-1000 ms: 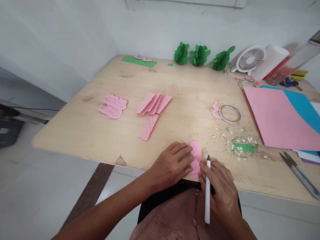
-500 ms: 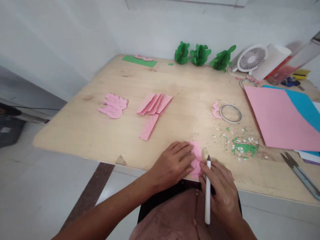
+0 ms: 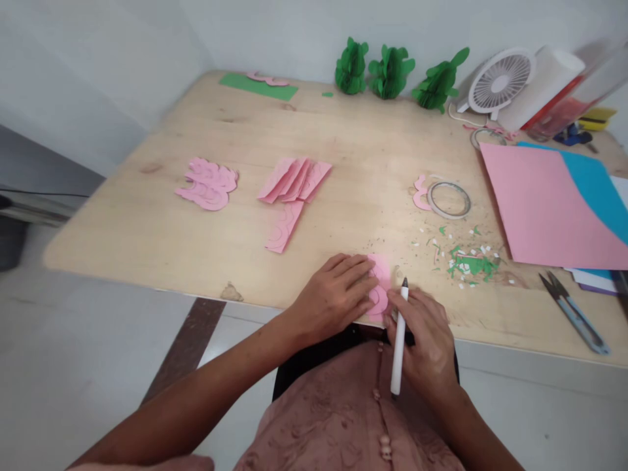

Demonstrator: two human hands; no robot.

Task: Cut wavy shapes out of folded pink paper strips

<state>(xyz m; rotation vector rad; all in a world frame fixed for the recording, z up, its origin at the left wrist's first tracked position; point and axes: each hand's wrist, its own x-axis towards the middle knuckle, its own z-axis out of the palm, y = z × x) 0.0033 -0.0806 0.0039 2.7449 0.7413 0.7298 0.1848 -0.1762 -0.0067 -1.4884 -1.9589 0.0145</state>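
Currently, a pink strip (image 3: 379, 293) is touched by the outstretched left hand (image 3: 333, 294). A pen (image 3: 399, 350) is held in the right hand (image 3: 428, 343).

The left hand (image 3: 331, 299) lies palm-down, fingers (image 3: 354, 272) extended, while the right hand (image 3: 428, 343) curls, apparently pinching, its underside hidden.

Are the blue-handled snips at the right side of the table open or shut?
Open: the blades of the snips stand apart, with a gap visible between their tips.
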